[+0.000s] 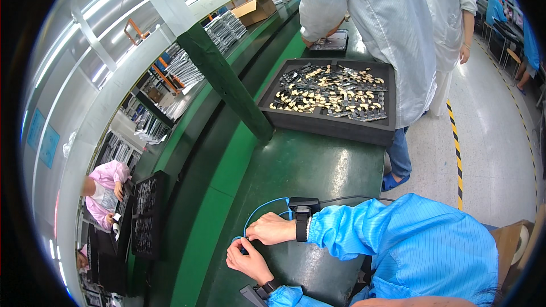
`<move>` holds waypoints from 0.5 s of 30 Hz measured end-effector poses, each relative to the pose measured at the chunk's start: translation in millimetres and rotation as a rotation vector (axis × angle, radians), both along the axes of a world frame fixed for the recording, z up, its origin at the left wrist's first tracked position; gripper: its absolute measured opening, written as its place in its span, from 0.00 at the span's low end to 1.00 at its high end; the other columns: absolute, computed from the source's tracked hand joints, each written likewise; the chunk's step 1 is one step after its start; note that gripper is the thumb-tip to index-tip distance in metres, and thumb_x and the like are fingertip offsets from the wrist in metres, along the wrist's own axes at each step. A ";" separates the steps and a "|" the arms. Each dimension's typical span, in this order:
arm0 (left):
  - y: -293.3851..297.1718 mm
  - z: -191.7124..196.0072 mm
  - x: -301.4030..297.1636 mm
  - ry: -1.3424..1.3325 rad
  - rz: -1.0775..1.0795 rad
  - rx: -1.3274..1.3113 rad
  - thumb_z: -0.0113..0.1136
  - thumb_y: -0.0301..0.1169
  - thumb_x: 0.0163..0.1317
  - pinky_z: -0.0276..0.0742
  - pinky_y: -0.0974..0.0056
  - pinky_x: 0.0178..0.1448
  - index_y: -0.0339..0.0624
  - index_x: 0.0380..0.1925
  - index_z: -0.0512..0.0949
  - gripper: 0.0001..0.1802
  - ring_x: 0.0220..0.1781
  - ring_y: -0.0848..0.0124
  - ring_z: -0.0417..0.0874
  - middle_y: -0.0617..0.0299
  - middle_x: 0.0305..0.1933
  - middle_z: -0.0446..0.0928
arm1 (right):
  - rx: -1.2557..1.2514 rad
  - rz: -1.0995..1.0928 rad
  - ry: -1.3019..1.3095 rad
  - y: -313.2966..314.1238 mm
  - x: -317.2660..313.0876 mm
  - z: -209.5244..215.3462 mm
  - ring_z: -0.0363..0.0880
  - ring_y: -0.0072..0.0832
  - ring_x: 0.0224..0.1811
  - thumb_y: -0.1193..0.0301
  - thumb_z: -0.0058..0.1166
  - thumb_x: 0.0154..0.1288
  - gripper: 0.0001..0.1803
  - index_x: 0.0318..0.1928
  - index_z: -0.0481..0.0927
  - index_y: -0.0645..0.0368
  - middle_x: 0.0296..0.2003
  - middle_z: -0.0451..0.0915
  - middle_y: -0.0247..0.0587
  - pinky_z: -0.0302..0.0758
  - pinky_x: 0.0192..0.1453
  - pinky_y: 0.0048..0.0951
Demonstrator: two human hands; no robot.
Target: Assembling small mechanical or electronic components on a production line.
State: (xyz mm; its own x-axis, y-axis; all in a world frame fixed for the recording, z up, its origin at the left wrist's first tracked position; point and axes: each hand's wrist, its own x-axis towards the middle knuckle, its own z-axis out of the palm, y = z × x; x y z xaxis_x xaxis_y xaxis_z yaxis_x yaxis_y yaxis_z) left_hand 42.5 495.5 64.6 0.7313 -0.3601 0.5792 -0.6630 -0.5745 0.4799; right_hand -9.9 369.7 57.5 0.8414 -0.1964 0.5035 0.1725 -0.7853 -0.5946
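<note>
My left hand (249, 262) and my right hand (271, 229) meet low over the green bench, with fingers pinched together. Between their fingertips is part of a thin blue cord (254, 211), mostly covered by the fingers. The cord loops up to a small black box (304, 203) at my right wrist, which bears a black strap. A second black strap (268, 287) circles my left wrist. Both sleeves are blue with fine stripes.
A black foam tray (333, 127) of small black and cream parts stands on the bench (307, 156). Beyond it, a person in a white coat (387, 34) works over another tray (333, 44). A green post (224, 79) rises beside the conveyor. Opposite, a pink-sleeved person (108, 185) handles parts.
</note>
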 end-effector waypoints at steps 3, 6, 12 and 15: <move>0.2 0.0 0.2 0.000 0.001 0.000 0.56 0.35 0.60 0.60 0.56 0.55 0.40 0.29 0.73 0.09 0.41 0.63 0.74 0.62 0.32 0.74 | -0.004 0.006 0.015 -0.2 -0.1 1.0 0.80 0.44 0.29 0.66 0.54 0.58 0.10 0.30 0.80 0.60 0.25 0.81 0.47 0.74 0.28 0.42; 0.4 -0.5 0.8 -0.003 0.003 0.001 0.56 0.35 0.60 0.60 0.56 0.55 0.40 0.29 0.73 0.09 0.41 0.63 0.74 0.62 0.32 0.74 | 0.001 0.011 0.014 0.0 -1.3 2.8 0.81 0.44 0.29 0.66 0.54 0.58 0.09 0.31 0.80 0.60 0.25 0.81 0.48 0.74 0.29 0.42; 0.0 0.5 -0.2 0.005 0.006 0.009 0.56 0.35 0.60 0.60 0.56 0.55 0.40 0.28 0.73 0.10 0.41 0.63 0.74 0.62 0.32 0.74 | 0.005 0.017 0.016 -0.1 -0.6 0.9 0.81 0.44 0.30 0.67 0.54 0.58 0.09 0.32 0.81 0.59 0.25 0.81 0.48 0.74 0.29 0.42; 0.3 -1.3 0.7 0.002 0.008 0.009 0.56 0.35 0.60 0.60 0.56 0.56 0.40 0.28 0.73 0.10 0.40 0.63 0.74 0.62 0.32 0.74 | 0.006 0.025 0.013 0.1 -0.1 0.3 0.81 0.44 0.30 0.66 0.54 0.58 0.09 0.32 0.81 0.59 0.25 0.81 0.48 0.74 0.29 0.42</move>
State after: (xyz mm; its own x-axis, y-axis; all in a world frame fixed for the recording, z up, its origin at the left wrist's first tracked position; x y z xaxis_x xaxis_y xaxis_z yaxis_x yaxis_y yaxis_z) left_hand 43.2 495.8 63.2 0.7351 -0.3598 0.5746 -0.6578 -0.5838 0.4759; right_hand -10.0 369.8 57.8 0.8526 -0.1782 0.4913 0.1844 -0.7770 -0.6019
